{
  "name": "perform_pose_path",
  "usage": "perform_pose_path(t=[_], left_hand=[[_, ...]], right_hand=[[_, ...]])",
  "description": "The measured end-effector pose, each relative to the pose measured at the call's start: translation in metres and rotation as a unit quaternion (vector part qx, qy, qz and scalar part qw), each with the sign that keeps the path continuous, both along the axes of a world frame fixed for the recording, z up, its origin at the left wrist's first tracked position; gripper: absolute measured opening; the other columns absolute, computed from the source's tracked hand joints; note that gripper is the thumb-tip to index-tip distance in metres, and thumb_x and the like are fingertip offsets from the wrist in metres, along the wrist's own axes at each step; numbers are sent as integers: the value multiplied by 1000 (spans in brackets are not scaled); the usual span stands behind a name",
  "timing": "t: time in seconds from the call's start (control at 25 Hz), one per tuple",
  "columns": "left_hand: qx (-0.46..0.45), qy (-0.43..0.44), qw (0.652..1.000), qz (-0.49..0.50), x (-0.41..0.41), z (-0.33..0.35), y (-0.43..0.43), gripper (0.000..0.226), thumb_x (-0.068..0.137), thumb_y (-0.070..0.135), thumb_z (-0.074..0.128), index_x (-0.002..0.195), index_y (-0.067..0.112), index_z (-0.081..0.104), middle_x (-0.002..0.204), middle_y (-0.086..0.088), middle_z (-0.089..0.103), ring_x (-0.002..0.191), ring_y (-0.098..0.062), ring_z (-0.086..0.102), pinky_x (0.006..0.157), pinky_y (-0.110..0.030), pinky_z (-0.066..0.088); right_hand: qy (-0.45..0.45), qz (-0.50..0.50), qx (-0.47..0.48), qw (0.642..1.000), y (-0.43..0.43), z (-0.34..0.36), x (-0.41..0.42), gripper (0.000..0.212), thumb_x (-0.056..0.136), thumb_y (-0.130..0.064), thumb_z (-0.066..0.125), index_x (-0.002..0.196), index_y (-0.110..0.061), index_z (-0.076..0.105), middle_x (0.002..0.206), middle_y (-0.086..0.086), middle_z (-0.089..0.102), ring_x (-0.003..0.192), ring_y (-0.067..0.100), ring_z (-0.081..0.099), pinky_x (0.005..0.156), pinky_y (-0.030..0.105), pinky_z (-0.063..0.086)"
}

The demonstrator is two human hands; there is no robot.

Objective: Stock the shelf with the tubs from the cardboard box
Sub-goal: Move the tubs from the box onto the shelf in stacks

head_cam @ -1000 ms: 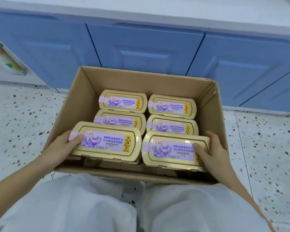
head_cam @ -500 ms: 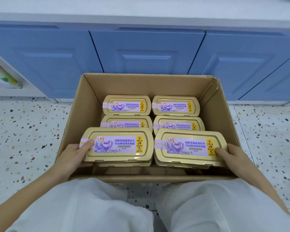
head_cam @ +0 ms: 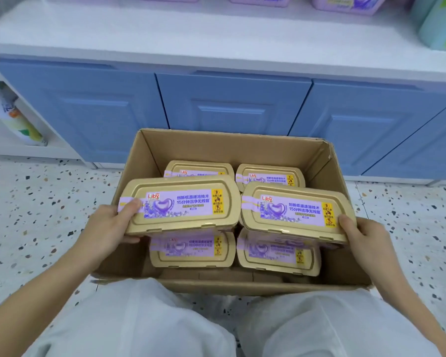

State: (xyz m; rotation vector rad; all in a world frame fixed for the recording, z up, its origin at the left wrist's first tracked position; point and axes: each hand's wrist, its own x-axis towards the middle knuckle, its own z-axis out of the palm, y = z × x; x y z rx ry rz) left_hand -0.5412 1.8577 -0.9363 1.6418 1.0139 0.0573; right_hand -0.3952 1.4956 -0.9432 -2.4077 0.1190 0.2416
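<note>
An open cardboard box [head_cam: 150,150] stands on the floor between my knees, holding several gold tubs with purple labels. My left hand [head_cam: 111,228] grips the left end of one gold tub [head_cam: 183,204], thumb on its lid, raised above the box. My right hand [head_cam: 361,235] grips the right end of a second gold tub [head_cam: 296,212], also raised. Below them lie two more tubs [head_cam: 193,249], and two others [head_cam: 271,176] lie at the back. The white shelf [head_cam: 191,39] runs across the top, above blue cabinet doors.
Purple tubs [head_cam: 345,2] stand at the back of the shelf, with a green container [head_cam: 438,24] at its right end. A bottle [head_cam: 16,117] sits in an open cubby at left. Blue cabinet doors [head_cam: 232,104] face the box. Speckled floor surrounds it.
Both hands have lifted their tubs up out of the box, uncovering two tubs beneath. My view has tilted up, so the shelf top and its purple tubs now show.
</note>
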Motion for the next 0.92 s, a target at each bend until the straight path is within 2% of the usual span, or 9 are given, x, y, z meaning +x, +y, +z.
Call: perform_pose_path(t=[0.12, 0.28, 0.36, 0.4, 0.44, 0.52, 0.72, 0.92], left_hand=[[2, -21, 999, -24, 28, 36, 8, 37, 91, 33, 50, 75, 5, 66, 61, -8, 73, 55, -17, 70, 53, -25, 59], [45, -64, 996, -31, 68, 95, 25, 38, 90, 34, 50, 73, 4, 66, 63, -12, 71, 46, -18, 68, 47, -21, 56], [62, -89, 993, -39, 87, 126, 38, 38, 90, 34, 49, 74, 4, 66, 60, -12, 72, 47, -18, 68, 46, -22, 56], [68, -101, 992, -44, 96, 140, 45, 38, 90, 35, 49, 75, 5, 66, 57, -11, 71, 49, -19, 69, 47, -23, 57], [72, -113, 990, -46, 105, 154, 53, 37, 89, 35, 49, 76, 5, 65, 53, -10, 71, 49, -19, 69, 47, -25, 57], [77, -132, 987, -46, 123, 176, 67, 36, 89, 35, 48, 79, 5, 64, 50, -8, 69, 47, -20, 69, 45, -26, 57], [91, -145, 984, -48, 168, 207, 92, 33, 90, 38, 47, 83, 8, 60, 47, -9, 68, 43, -22, 67, 39, -26, 54], [89, -136, 986, -35, 202, 222, 107, 36, 88, 36, 53, 78, 2, 58, 42, -13, 64, 37, -23, 64, 40, -31, 55]], right_hand=[[-41, 8, 2, 999, 8, 37, 28, 48, 93, -27, 47, 70, 14, 56, 64, 30, 53, 59, 32, 41, 52, 35, 28], [-108, 10, 6, 994, 23, 100, 71, 50, 90, -29, 48, 77, 19, 55, 62, 20, 43, 57, 30, 36, 52, 35, 27], [-136, 14, 23, 990, 31, 131, 96, 55, 84, -37, 49, 78, 17, 58, 64, 28, 53, 61, 37, 49, 57, 37, 40], [-150, 16, 41, 988, 35, 144, 109, 61, 77, -45, 47, 78, 15, 60, 70, 33, 60, 70, 43, 58, 66, 44, 48], [-161, 15, 55, 985, 40, 155, 122, 66, 68, -50, 44, 77, 13, 61, 77, 36, 64, 78, 46, 62, 74, 51, 50], [-185, 18, 67, 980, 50, 175, 147, 69, 63, -52, 42, 76, 13, 61, 81, 38, 65, 84, 49, 62, 79, 54, 50], [-239, 16, 45, 970, 77, 203, 197, 52, 84, -33, 48, 78, 16, 62, 84, 38, 64, 82, 46, 62, 75, 47, 49], [-203, -13, 91, 975, 87, 201, 239, 44, 80, -38, 53, 71, 4, 64, 84, 30, 68, 82, 42, 65, 79, 54, 54]])
